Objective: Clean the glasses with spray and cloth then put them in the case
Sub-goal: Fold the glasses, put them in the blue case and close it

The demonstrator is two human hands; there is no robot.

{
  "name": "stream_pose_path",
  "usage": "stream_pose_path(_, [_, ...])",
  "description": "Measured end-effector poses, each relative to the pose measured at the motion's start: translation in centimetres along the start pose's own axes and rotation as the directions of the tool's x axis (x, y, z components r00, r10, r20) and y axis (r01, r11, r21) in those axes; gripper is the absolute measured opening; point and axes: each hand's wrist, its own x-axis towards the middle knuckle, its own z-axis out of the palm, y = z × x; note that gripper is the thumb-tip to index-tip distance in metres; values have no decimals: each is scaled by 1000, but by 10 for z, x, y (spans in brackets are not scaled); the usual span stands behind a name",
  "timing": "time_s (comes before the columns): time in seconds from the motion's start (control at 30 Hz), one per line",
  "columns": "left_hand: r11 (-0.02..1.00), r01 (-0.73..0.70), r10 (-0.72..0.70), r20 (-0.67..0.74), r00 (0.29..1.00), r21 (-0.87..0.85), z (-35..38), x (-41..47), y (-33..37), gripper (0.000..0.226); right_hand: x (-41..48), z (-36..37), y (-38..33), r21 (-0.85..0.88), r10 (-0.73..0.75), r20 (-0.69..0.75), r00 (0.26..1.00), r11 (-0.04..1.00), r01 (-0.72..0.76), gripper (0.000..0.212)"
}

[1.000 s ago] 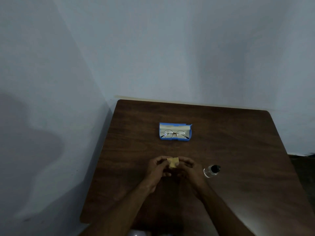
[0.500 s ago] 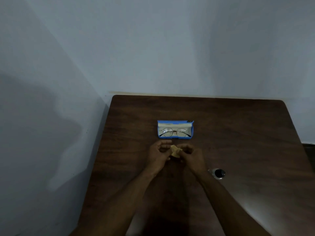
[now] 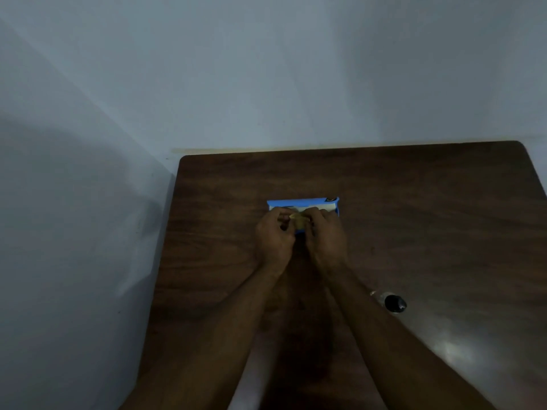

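Now the left hand [image 3: 274, 236] and right hand [image 3: 327, 237] are moving forward from mid-table onto the open case [image 3: 307, 202], each pinching the folded cloth [image 3: 299, 222] with curled fingers (glasses hidden underneath, likely inside the case). Seemingly the cloth is going in too; the spray bottle [image 3: 393, 303] is sitting untouched.

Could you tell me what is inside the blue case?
Only pale lining shows in the blue case. The left hand and right hand, pinching the yellow cloth, cover the rest; glasses, if inside, are hidden.
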Motion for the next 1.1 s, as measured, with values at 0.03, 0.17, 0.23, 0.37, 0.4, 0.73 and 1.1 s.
stream_pose_path(0.03, [1000,-1,1,-5,1000,11,1,0,0,19,0,0,0,-18,-4,15,1000,1000,4,21])
stream_pose_path(0.17, [998,-14,13,14,1000,57,3,0,1,22,2,2,0,-84,-14,40,999,996,17,21])
stream_pose_path(0.23, [998,-29,27,31,999,58,2,0,2,24,5,3,1,-110,2,55,998,994,4,19])
stream_pose_path(0.37, [992,-86,84,27,996,93,2,3,-3,16,7,5,2,-141,12,33,999,990,-7,22])
stream_pose_path(0.4, [989,-99,97,24,995,110,2,4,-4,13,7,5,2,-152,15,24,1000,988,-12,23])
stream_pose_path(0.73, [990,-106,106,7,994,91,7,3,-8,7,5,4,3,-157,31,52,998,987,-22,24])
stream_pose_path(1.1, [961,174,-237,-315,919,-213,-17,0,-13,20,-7,-18,7,346,490,-378,785,862,-371,28])
